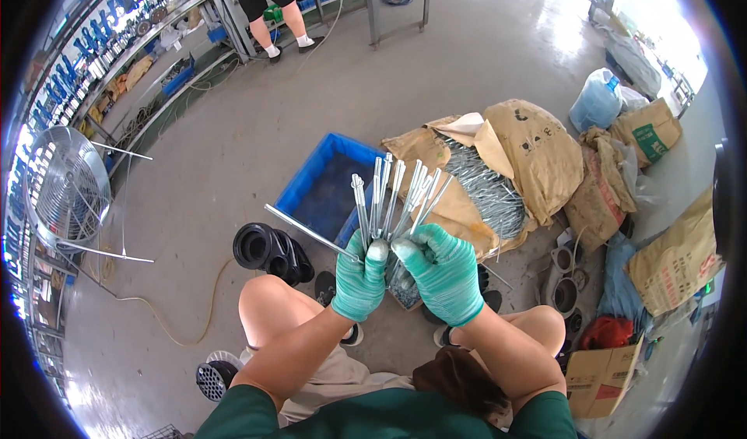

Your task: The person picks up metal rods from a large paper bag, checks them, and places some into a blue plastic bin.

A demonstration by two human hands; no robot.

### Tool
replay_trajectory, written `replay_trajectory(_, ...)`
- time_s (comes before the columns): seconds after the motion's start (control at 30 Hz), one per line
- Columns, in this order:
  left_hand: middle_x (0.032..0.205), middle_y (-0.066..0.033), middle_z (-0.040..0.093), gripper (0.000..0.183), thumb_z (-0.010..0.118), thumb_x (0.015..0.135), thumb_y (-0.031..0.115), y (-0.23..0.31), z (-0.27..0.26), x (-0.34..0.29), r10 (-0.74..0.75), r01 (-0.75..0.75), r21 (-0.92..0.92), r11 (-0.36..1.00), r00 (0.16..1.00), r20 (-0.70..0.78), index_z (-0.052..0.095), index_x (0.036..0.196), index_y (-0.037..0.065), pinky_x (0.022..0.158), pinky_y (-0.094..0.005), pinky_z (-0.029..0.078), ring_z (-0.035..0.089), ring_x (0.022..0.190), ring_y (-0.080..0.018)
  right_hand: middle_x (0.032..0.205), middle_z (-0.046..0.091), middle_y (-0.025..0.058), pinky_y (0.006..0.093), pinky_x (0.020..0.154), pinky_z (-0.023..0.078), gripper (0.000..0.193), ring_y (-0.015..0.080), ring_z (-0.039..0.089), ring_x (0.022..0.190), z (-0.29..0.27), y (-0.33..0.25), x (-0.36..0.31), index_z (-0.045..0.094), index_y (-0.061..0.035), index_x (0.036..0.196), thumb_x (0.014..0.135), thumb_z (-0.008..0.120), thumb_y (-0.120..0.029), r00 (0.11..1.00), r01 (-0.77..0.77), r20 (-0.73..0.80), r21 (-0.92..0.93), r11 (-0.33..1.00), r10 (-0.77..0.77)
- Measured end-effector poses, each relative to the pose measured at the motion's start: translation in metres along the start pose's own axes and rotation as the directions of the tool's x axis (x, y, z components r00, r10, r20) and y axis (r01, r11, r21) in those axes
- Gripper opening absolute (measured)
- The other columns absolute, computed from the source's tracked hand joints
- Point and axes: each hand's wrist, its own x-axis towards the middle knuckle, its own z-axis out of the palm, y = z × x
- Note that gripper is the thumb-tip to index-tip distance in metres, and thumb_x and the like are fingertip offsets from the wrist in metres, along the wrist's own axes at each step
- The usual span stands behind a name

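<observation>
Bright, smooth metal rods (361,205) gleam against the matt, ribbed knit cloth of your gloves (449,282), while your shirt (366,419) shows soft, dull fabric. Around you, a bin (303,174) has smooth plastic walls with a light sheen, a sack (541,155) shows creased, matt paper, a carton (599,381) plain cardboard, a jug (596,106) clear, glossy plastic; the smooth floor (194,190) reflects light.

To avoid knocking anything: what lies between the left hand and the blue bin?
The head view shows metal rods sticking out of the left hand and overlapping the blue bin.
</observation>
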Motion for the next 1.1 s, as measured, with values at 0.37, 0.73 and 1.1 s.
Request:
replay_trajectory(0.37,0.085,0.0008,0.061,0.042,0.06,0.096,0.045,0.014,0.011,-0.001,-0.111,0.115,-0.096,0.989,0.993,0.044,0.055,0.111,0.006,0.055,-0.0214,0.044,0.054,0.066,-0.0054,0.071,0.068,0.0059,0.0246,0.055,0.05,0.014,0.0103,0.063,0.06,-0.005,0.004,0.001,0.062,-0.0003,0.095,0.088,0.071,-0.008,1.0,0.022,0.0,-0.093,0.995,-0.022)
replay_trajectory(0.73,0.076,-0.0002,0.061,0.041,0.066,0.092,0.045,0.012,0.005,-0.018,-0.263,0.288,-0.073,0.955,0.934,0.241,0.057,0.106,0.007,0.048,-0.0217,0.042,0.057,0.06,-0.0078,0.089,0.062,0.0021,0.0231,0.076,0.047,0.028,0.0073,0.057,0.082,-0.071,-0.071,0.044,0.063,-0.0001,0.116,0.095,0.065,-0.019,0.992,0.095,0.094,-0.099,0.991,-0.086)
replay_trajectory(1.1,0.076,-0.0033,0.063,0.045,0.066,0.092,0.046,0.021,-0.003,-0.022,-0.395,0.466,-0.042,0.884,0.791,0.467,0.059,0.107,0.004,0.055,-0.0238,0.045,0.058,0.062,-0.0094,0.101,0.064,0.0054,0.0298,0.083,0.05,0.025,0.015,0.061,0.092,-0.113,-0.041,0.054,0.064,-0.001,0.102,0.083,0.076,-0.013,0.922,0.181,0.362,-0.1,0.978,-0.134)
